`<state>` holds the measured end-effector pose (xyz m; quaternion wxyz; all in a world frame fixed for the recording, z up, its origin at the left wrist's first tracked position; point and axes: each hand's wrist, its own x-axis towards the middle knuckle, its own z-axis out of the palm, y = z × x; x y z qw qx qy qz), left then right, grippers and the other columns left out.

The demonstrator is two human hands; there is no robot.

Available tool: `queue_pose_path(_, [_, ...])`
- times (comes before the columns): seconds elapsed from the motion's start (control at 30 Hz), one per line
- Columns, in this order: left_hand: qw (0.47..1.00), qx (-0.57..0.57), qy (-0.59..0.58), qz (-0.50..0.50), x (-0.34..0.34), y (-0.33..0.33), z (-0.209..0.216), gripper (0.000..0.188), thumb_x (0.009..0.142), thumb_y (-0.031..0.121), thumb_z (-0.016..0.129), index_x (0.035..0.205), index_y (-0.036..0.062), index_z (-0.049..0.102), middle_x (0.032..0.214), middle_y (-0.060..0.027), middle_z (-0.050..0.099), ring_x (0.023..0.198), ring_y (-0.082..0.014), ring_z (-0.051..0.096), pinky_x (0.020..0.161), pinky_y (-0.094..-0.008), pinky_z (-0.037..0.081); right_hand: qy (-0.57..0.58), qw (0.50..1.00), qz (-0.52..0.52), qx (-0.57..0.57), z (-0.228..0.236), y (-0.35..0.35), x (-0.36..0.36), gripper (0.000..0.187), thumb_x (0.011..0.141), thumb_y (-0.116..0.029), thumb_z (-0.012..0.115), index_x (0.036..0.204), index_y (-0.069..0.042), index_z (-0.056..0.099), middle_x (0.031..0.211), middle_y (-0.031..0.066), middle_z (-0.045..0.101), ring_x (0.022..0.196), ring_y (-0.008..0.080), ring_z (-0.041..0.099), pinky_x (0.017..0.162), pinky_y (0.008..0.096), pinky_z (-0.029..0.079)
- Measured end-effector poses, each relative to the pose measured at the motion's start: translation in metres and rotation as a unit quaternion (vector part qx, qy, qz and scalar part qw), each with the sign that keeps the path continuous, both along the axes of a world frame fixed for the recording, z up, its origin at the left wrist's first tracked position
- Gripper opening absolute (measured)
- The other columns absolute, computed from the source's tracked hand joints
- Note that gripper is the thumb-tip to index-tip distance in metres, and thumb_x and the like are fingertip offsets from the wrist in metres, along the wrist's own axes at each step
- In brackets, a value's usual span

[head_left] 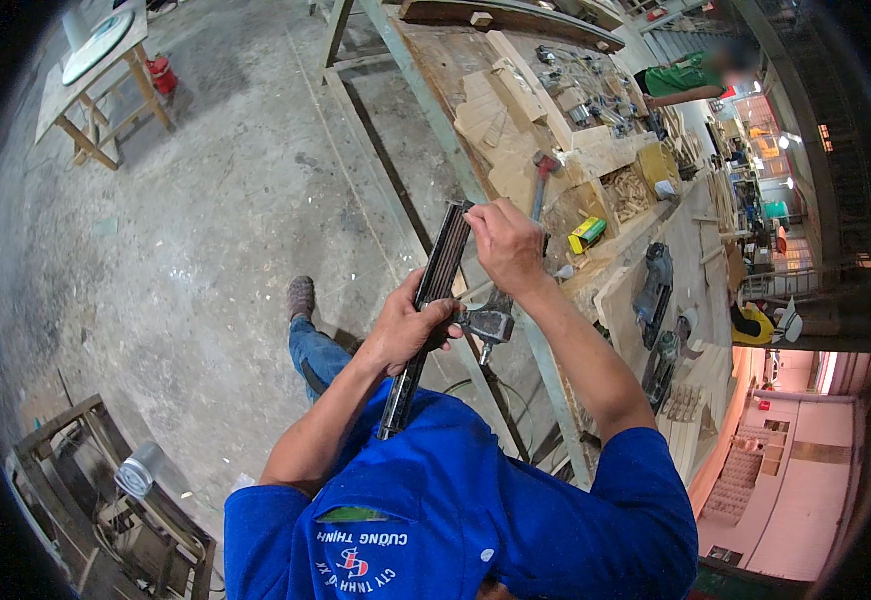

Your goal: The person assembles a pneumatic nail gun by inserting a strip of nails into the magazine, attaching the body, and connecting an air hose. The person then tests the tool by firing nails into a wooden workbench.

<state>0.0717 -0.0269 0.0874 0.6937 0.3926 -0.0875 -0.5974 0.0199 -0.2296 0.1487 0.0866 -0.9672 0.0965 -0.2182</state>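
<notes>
A black pneumatic nail gun [492,322] is in front of my chest, its long magazine [443,262] slanting from near my shirt up toward the bench. My left hand [410,325] is closed around the middle of the magazine, thumb on top. A metal air fitting sticks out below the tool's dark body. At the magazine's far end, my right hand [505,245] is closed in a pinch, fingertips against its tip. Whether those fingers also hold a small part is hidden. Lines that look like nail strips run along the magazine.
Right of me stands a workbench [470,150] with a hammer [542,185], a yellow-green box [587,235], wood pieces and several other air tools [653,285]. A person in green [680,78] is beyond it. A small table [105,75] stands far left, a wooden frame [105,500] near left.
</notes>
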Motion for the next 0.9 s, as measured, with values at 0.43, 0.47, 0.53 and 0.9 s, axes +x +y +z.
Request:
queue_pose_path(0.43, [1.0,-0.003,-0.017,0.013,-0.004,0.003,0.008,0.057,0.101,0.007,0.067,0.152,0.0031,0.042,0.102,-0.0118,0.074,0.074,-0.0172,0.074,0.058,-0.0292,0.06,0.045,0.996,0.051,-0.066,0.005,0.002,0.004,0.006,0.093,-0.007,0.068,0.096,-0.005,0.064,0.089,0.0133,0.061,0.081,0.0355,0.066,0.069,0.0462,0.053])
queue_pose_path(0.47, [1.0,-0.006,-0.019,0.009,-0.004,0.003,0.007,0.057,0.101,0.007,0.066,0.152,0.0029,0.042,0.102,-0.0115,0.074,0.074,-0.017,0.074,0.059,-0.0288,0.06,0.055,0.995,0.06,-0.057,0.006,0.005,0.001,0.005,0.093,-0.008,0.067,0.095,-0.005,0.063,0.088,0.0132,0.059,0.082,0.0355,0.065,0.069,0.0468,0.053])
queue_pose_path(0.53, [1.0,-0.003,-0.018,0.017,-0.005,0.004,0.004,0.056,0.101,0.007,0.066,0.152,0.0026,0.042,0.103,-0.0114,0.073,0.075,-0.0167,0.074,0.059,-0.0282,0.06,0.071,0.994,0.081,-0.025,0.006,0.014,-0.007,0.004,0.093,-0.006,0.066,0.094,-0.005,0.062,0.088,0.0139,0.059,0.082,0.0359,0.065,0.069,0.0471,0.053])
queue_pose_path(0.9, [1.0,0.004,0.021,0.005,-0.002,0.004,-0.004,0.058,0.102,0.007,0.066,0.153,0.0044,0.04,0.108,-0.0139,0.074,0.076,-0.0189,0.076,0.058,-0.0301,0.061,0.094,0.992,0.089,-0.003,-0.007,0.017,-0.01,0.003,0.09,-0.005,0.061,0.092,-0.006,0.062,0.087,0.0156,0.059,0.082,0.0381,0.065,0.071,0.0483,0.053])
